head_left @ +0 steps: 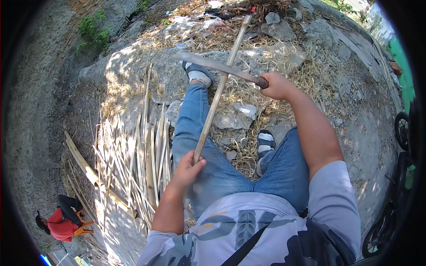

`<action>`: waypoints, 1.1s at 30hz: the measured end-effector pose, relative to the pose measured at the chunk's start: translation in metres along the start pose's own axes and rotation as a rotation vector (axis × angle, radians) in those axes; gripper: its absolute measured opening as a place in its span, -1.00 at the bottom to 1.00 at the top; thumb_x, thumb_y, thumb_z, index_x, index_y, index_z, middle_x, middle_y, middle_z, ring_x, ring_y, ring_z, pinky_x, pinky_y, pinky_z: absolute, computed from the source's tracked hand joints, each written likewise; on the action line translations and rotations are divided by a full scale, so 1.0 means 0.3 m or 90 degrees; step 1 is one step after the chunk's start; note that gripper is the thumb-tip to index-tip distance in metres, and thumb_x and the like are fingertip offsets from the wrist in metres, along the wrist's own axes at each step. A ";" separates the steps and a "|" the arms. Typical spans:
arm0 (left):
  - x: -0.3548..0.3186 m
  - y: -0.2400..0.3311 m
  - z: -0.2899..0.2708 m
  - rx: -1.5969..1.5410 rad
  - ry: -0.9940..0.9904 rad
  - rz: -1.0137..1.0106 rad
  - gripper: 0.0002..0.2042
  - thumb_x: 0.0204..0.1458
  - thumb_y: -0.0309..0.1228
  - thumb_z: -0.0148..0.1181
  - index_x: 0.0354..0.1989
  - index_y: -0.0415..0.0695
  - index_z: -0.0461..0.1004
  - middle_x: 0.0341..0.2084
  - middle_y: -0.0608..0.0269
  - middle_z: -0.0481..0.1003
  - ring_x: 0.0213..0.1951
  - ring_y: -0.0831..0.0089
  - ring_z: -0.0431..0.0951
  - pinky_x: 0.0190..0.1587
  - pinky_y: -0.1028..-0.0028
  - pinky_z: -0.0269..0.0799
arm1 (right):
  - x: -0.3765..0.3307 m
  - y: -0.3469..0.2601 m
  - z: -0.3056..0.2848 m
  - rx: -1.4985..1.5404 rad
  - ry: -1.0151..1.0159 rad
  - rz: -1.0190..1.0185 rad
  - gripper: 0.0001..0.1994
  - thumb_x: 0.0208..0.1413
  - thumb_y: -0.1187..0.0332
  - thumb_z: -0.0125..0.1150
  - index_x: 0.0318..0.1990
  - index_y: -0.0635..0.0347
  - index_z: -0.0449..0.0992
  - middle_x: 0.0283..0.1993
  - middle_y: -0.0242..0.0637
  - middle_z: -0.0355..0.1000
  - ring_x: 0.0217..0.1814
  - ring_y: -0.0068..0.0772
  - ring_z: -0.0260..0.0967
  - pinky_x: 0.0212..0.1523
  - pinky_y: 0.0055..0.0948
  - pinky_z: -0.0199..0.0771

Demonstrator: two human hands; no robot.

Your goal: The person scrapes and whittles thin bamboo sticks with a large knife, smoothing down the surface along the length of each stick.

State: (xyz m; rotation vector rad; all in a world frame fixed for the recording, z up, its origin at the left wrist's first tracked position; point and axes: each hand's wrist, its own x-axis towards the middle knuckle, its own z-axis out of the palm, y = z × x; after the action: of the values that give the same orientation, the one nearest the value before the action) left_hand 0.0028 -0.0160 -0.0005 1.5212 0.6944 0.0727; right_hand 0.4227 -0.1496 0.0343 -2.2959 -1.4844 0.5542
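View: head camera, looking down over the lap to the ground beyond
Landmark: blue jeans [188, 124], faded, legs spread apart, dark sandals [202, 76] at the feet
Held strip [216, 98]: looks like split bamboo; long, narrow and straight, pale tan with browner stretches and lighter along one face; fine grain too small to tell
Strip's place: slants over the left leg of the jeans, near end above that thigh, far end well beyond the jeans, over rocky ground; height above ground hard to tell
Left hand [188, 169]: above the left thigh of the jeans; fingers curled in around the near end of the strip, thumb alongside; cannot tell how tight
Right hand [276, 86]: beyond the right knee of the jeans; fingers wrapped fully around the knife handle
Knife [213, 63]: beyond the jeans; long, dull grey blade, brown handle; points leftward, crosses in front of the strip; cannot tell if touching
Heap of strips [150, 164]: just left of the jeans; thin, pale, crossing at many angles, sun-dappled
Thicker bamboo piece [91, 175]: farther left of the jeans, yellowish tan
Stone slabs [233, 119]: between and beyond the legs of the jeans, amid dry straw [290, 75]
Seated person [62, 224]: far left of the jeans, red top, dark cap, orange seat [83, 229]
Dark wheel [401, 128]: well right of the jeans
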 end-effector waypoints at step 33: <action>0.027 -0.041 -0.026 0.119 -0.029 -0.032 -0.73 0.15 -0.22 0.30 -0.22 -0.19 0.48 -0.52 0.38 0.45 -0.44 0.60 0.40 -0.38 0.47 0.36 | -0.023 -0.198 -0.004 -0.160 -0.152 0.019 -0.75 -0.08 0.24 0.30 -0.21 0.07 0.60 -0.23 -0.12 0.59 -0.13 -0.02 0.58 -0.08 -0.07 0.58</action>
State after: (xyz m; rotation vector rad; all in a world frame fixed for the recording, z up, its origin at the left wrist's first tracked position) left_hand 0.0012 -0.0064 -0.0142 1.6770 0.7180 -0.0662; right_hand 0.3743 -0.1329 0.0653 -2.5183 -1.7190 0.7064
